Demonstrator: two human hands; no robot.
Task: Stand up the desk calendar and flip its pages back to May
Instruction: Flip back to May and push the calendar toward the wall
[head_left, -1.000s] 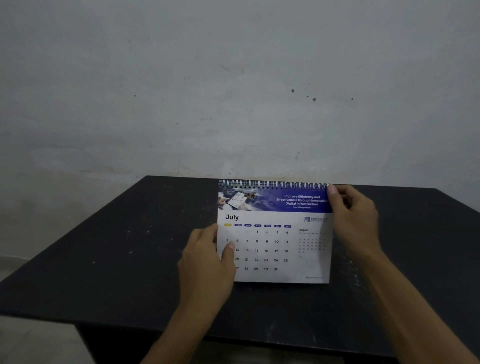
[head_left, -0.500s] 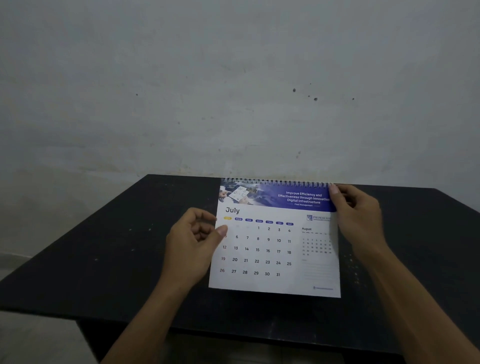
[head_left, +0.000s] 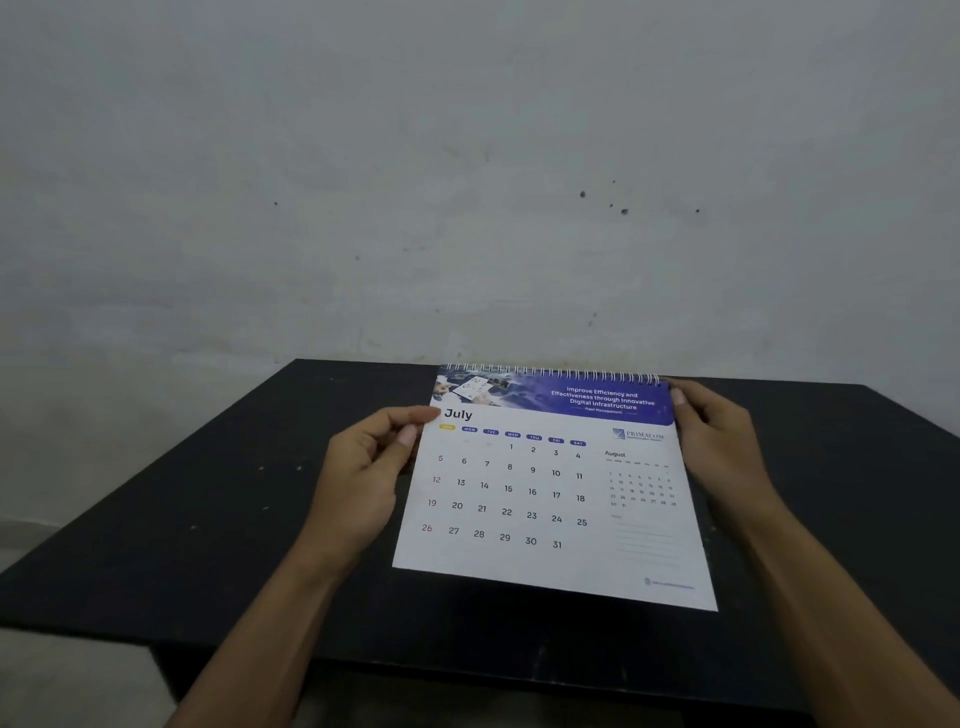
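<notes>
A spiral-bound desk calendar is held over the black table, its July page facing me under a blue banner. The page's lower edge swings out toward me, well off the stand behind it. My left hand pinches the page's left edge beside the word July. My right hand grips the calendar's top right corner at the wire binding. The stand and the pages behind July are hidden.
The table's far edge meets a pale, stained wall. Bare floor shows at the lower left, beyond the table's front edge.
The July page has lifted away from the stand and swung toward me. My left hand slid up from the page's lower left to its upper left edge. My right hand kept its corner grip.
</notes>
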